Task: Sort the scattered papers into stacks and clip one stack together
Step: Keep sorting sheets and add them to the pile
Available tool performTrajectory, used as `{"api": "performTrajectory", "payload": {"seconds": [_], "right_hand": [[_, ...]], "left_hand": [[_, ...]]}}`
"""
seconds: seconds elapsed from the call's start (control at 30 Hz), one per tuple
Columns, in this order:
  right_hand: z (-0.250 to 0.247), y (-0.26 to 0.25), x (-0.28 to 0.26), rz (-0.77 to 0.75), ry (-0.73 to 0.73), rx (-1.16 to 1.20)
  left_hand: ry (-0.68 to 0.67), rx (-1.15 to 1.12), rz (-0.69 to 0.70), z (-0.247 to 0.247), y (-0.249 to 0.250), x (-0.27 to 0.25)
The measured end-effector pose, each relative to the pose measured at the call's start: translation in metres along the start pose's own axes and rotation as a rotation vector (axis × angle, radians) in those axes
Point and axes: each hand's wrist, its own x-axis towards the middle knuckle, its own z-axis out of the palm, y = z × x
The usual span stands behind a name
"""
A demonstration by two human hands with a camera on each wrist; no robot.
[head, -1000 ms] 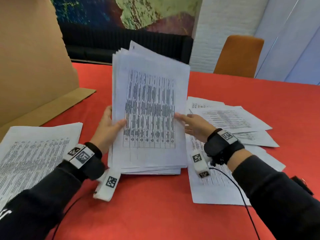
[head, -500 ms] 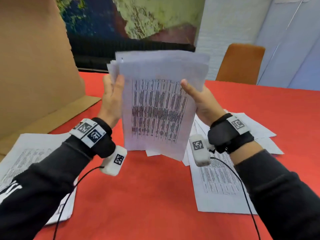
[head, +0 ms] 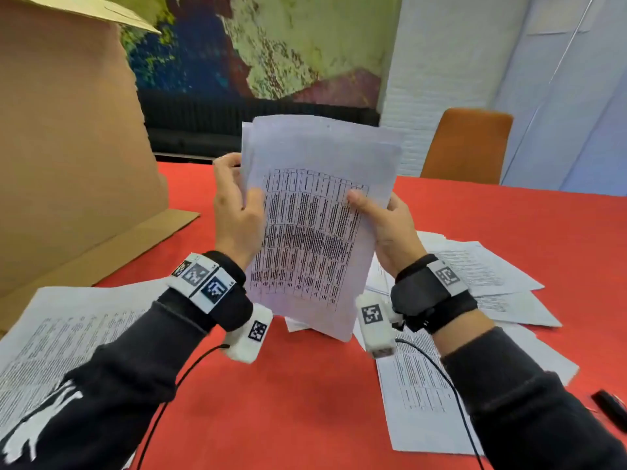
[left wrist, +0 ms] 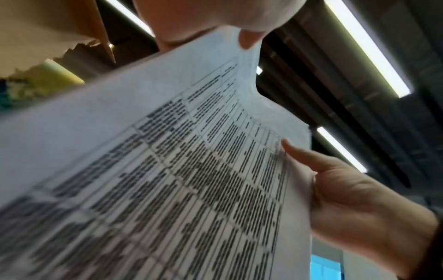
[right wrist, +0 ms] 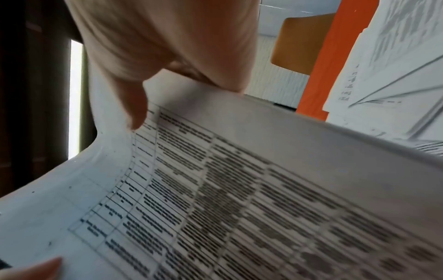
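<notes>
Both hands, left [head: 237,212] and right [head: 386,228], clamp the white printed paper sheaf [head: 315,232] upright; I should tap its bottom edge square on the red worktop [head: 305,401].

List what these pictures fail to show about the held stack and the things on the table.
- Held stack: sheet count hidden behind the front page; print blurred in both wrist views.
- Left hand, right hand: fingers hidden behind the paper in the head view.
- Dark object: cut off by the right edge; unidentifiable.
- Left pile: partly covered by the sleeve.
</notes>
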Motion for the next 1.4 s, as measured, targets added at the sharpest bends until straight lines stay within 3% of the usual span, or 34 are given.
{"api": "performTrajectory", "payload": {"seconds": [0.17,0.27,0.33,0.4,0.47,0.53,0.6,0.63,0.8,0.93,0.97,1.03,1.1,1.13,1.2,1.23,1.3,1.4], "right_hand": [[0.014,-0.025,0.005,-0.110,0.003,-0.053],[0.007,-0.013,0.005,-0.115,0.029,-0.167],[0.005,-0.007,0.005,-0.171,0.123,-0.296],[0.012,-0.014,0.005,-0.382,0.250,-0.535],[0.023,-0.026,0.006,-0.697,0.345,-0.991],[0.037,-0.035,0.009,-0.865,0.223,-1.377],[0.050,-0.038,0.013,-0.833,-0.061,-1.519],[0.055,-0.040,0.013,-0.802,-0.131,-1.536],[0.065,-0.049,0.011,-0.689,-0.263,-1.673],[0.065,-0.055,0.015,-0.612,-0.285,-1.713],[0.058,-0.056,0.018,-0.615,-0.215,-1.703],[0.032,-0.056,0.026,-0.678,0.069,-1.569],[-0.001,-0.044,0.027,-0.502,0.244,-1.230],[-0.015,-0.032,0.023,-0.302,0.227,-0.986],[-0.034,0.004,0.011,0.085,0.062,-0.512],[-0.038,0.020,0.004,0.194,-0.007,-0.405],[-0.035,0.041,-0.004,0.204,-0.020,-0.334],[-0.014,0.032,-0.002,0.031,0.060,-0.268]], "left_hand": [[0.062,0.007,0.075,0.000,0.011,0.015],[0.037,-0.003,-0.119,-0.008,-0.011,0.004],[-0.034,0.024,-0.233,-0.012,-0.031,-0.009],[-0.069,0.005,-0.306,-0.012,-0.045,-0.017],[-0.076,-0.020,-0.357,-0.011,-0.050,-0.017],[-0.090,-0.045,-0.378,-0.011,-0.049,-0.016],[-0.102,-0.074,-0.375,-0.010,-0.048,-0.017],[-0.099,-0.085,-0.374,-0.011,-0.050,-0.017],[-0.096,-0.090,-0.374,-0.012,-0.050,-0.020],[-0.113,-0.075,-0.333,-0.011,-0.053,-0.022],[-0.100,-0.075,-0.325,-0.011,-0.055,-0.022],[-0.069,-0.082,-0.319,-0.012,-0.055,-0.022],[-0.050,-0.090,-0.315,-0.013,-0.055,-0.023],[-0.042,-0.086,-0.319,-0.014,-0.056,-0.023],[-0.035,-0.066,-0.325,-0.012,-0.057,-0.023],[-0.034,-0.046,-0.322,-0.009,-0.057,-0.024],[-0.023,0.010,-0.283,0.001,-0.053,-0.028],[0.074,0.111,-0.166,0.015,-0.040,-0.025]]}}
